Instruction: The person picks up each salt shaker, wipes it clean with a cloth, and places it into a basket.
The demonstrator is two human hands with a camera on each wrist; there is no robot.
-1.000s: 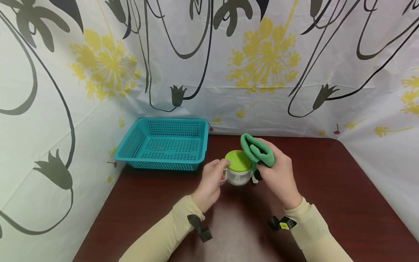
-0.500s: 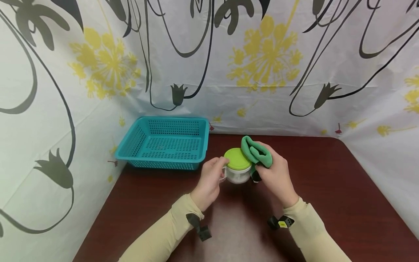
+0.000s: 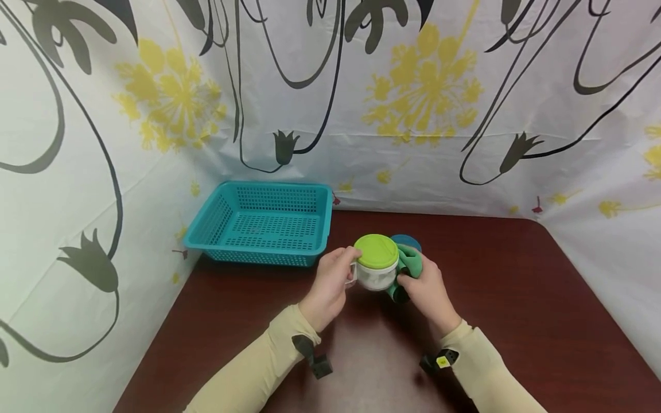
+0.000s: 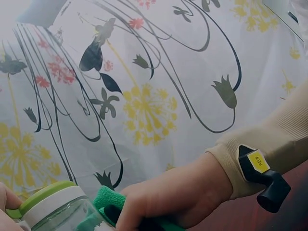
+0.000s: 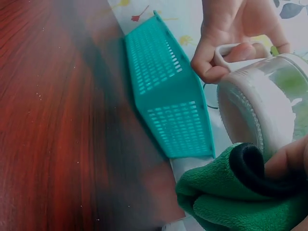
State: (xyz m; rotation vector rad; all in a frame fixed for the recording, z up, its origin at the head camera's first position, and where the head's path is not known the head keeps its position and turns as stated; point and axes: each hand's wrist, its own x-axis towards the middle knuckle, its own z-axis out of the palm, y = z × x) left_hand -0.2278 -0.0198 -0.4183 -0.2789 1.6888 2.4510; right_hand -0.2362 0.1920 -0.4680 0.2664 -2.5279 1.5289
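Observation:
My left hand [image 3: 329,284] grips the white handle of a clear glass jar [image 3: 377,277] with a lime-green lid, its thumb at the lid's edge. The jar is held above the table, and the right wrist view shows its round base [image 5: 240,115] and the fingers through the handle. A folded green cloth [image 3: 410,263] with a dark edge is gripped in my right hand [image 3: 432,291], pressed to the jar's right side. In the left wrist view the cloth [image 4: 109,198] lies close against the glass. Behind the cloth shows part of a round blue thing [image 3: 405,240], mostly hidden.
A turquoise perforated basket [image 3: 258,256] stands at the back left of the dark red table [image 3: 496,275]. A white patterned sheet [image 3: 361,166] hangs behind and along the sides of the table.
My right hand has come lower and closer, taking the cloth from the lid's edge down the jar's right side. The blue thing behind has come into sight. The left hand keeps its hold.

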